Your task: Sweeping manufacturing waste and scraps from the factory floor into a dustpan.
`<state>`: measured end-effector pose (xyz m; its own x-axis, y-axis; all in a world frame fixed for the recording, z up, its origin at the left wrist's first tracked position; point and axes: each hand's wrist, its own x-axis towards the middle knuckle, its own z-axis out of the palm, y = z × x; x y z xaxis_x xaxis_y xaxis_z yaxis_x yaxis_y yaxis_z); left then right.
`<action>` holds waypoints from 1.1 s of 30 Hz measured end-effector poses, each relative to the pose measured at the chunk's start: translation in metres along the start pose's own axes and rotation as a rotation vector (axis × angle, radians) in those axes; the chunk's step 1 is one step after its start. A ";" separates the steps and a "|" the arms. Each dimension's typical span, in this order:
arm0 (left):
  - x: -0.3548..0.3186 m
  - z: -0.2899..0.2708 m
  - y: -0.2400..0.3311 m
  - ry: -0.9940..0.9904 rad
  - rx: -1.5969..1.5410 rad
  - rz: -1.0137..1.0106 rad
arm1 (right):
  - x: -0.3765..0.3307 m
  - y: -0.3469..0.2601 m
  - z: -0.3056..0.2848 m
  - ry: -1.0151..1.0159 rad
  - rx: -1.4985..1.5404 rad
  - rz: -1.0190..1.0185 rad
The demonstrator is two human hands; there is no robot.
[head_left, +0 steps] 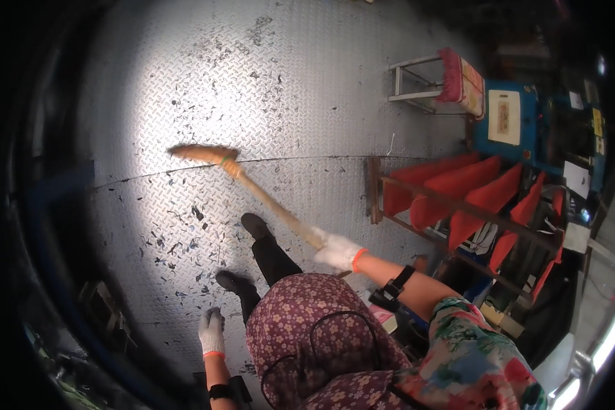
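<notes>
A white-gloved right hand, my right hand [339, 251], is wrapped round the upper part of a broom's wooden handle. The broom [272, 203] slants away to the far left, its brown brush head [201, 153] low over the metal floor, beside a seam. Dark scraps [184, 239] lie scattered to the left of my feet, and more lie beyond the brush. My left hand [212, 333], gloved in white with greyish fingertips, hangs low at my left side. Its fingers are loosely extended, and nothing shows in them.
A wooden rack with red panels [471, 198] stands close on my right. Beyond it are a metal stool with a pink-fringed cloth [463, 82] and a blue machine [504, 130]. My dark shoes [255, 226] rest on the patterned metal floor [321, 102]. Dark equipment lines the left edge.
</notes>
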<state>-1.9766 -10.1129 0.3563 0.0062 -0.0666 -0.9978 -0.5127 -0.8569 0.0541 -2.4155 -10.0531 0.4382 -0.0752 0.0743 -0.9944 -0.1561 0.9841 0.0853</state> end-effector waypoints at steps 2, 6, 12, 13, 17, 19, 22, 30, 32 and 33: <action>-0.006 -0.006 -0.014 0.036 0.035 0.002 | 0.000 -0.005 -0.043 0.169 0.120 0.098; -0.012 -0.015 -0.054 0.023 0.048 -0.075 | 0.083 0.055 -0.107 0.530 0.282 0.015; -0.023 -0.029 -0.129 0.076 0.047 -0.132 | 0.102 0.038 0.000 0.406 0.608 0.130; -0.025 -0.026 -0.143 0.054 0.038 -0.095 | 0.088 0.028 0.039 0.351 0.589 0.178; -0.041 -0.027 -0.190 0.017 -0.021 -0.035 | 0.092 0.055 0.219 0.165 0.139 0.125; -0.066 -0.035 -0.228 0.051 -0.088 -0.001 | 0.045 0.035 0.291 0.031 -0.094 0.016; -0.082 -0.042 -0.269 0.079 -0.148 0.021 | 0.024 0.076 0.381 -0.060 -0.279 -0.042; -0.139 -0.100 -0.490 0.177 -0.341 -0.142 | -0.025 0.067 0.390 -0.262 -0.427 -0.229; -0.148 -0.109 -0.559 0.208 -0.400 -0.303 | -0.037 -0.004 0.378 -0.154 -0.516 -0.152; -0.150 -0.107 -0.579 0.203 -0.422 -0.307 | 0.018 -0.002 0.366 0.064 -0.592 -0.468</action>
<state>-1.5889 -9.6614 0.4791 0.2880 0.1563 -0.9448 -0.0737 -0.9800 -0.1846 -2.0558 -9.9945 0.3977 0.0746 -0.3568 -0.9312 -0.6873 0.6583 -0.3072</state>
